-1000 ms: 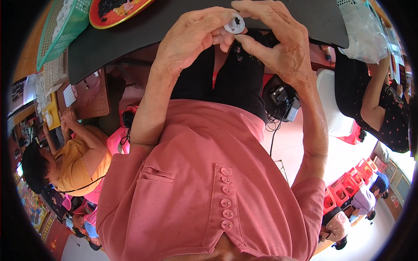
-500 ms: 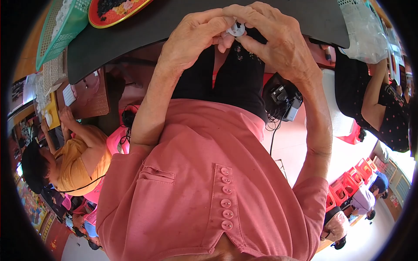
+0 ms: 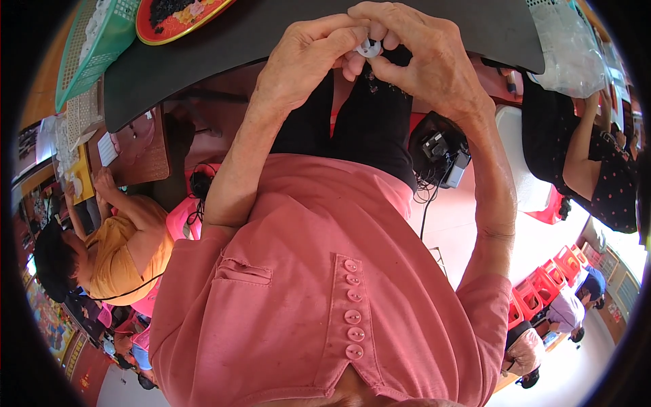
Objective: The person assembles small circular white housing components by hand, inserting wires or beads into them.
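Observation:
My left hand (image 3: 308, 57) and my right hand (image 3: 427, 57) meet at the top middle, just below the edge of a dark table (image 3: 271, 34). Between their fingertips they pinch a small round white part (image 3: 369, 49), mostly hidden by the fingers. Both forearms rise from my pink buttoned shirt (image 3: 319, 285) over my black trousers.
A green mesh basket (image 3: 91, 47) and a red tray (image 3: 180, 15) lie on the table at upper left; a clear bag of parts (image 3: 569, 47) sits at upper right. A person in yellow (image 3: 115, 251) sits left, another in black dots (image 3: 597, 163) right. A black device with cables (image 3: 441, 152) hangs beside my knee.
My fingers have closed in around the white part, which shows less than before. Both hands have stayed at the table edge.

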Demonstrator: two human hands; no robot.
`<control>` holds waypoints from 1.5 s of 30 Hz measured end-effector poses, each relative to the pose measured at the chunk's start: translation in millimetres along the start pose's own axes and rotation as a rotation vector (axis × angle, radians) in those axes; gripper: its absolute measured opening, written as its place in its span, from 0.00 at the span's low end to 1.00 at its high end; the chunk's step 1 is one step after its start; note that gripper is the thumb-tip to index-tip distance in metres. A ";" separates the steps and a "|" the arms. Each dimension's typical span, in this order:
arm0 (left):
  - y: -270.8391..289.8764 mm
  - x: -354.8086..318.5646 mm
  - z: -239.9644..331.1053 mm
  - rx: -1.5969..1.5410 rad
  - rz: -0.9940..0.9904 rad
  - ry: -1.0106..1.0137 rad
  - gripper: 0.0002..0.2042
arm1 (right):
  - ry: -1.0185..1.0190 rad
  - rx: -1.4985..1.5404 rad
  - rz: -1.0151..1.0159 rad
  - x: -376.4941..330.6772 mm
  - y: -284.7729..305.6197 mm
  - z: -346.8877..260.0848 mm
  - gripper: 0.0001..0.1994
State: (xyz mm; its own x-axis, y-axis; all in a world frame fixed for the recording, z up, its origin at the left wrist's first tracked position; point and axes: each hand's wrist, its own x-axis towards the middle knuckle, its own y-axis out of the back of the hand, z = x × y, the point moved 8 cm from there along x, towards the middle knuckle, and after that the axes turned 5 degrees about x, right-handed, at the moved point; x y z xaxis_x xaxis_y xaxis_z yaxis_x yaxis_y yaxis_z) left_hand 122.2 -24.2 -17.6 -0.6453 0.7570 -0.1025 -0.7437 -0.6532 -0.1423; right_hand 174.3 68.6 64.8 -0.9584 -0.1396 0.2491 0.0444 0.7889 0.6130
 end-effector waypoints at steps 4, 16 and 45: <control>-2.0 0.7 -2.8 -0.049 -0.003 -0.010 0.10 | 0.151 -0.051 0.125 -9.6 -2.3 12.0 0.19; 5.5 2.4 2.2 -0.116 0.023 -0.037 0.12 | 0.037 0.066 0.240 -13.2 6.1 0.2 0.13; 6.3 0.0 3.6 -0.100 0.093 -0.114 0.14 | 0.056 0.010 0.480 -39.5 -7.7 17.7 0.20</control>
State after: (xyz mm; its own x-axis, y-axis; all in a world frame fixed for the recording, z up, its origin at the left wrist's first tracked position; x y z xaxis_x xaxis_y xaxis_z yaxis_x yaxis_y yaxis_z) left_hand 116.9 -28.4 -14.9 -0.7300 0.6834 -0.0083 -0.6627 -0.7109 -0.2355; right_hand 206.8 78.6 37.0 -0.8136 0.2093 0.5424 0.4747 0.7777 0.4120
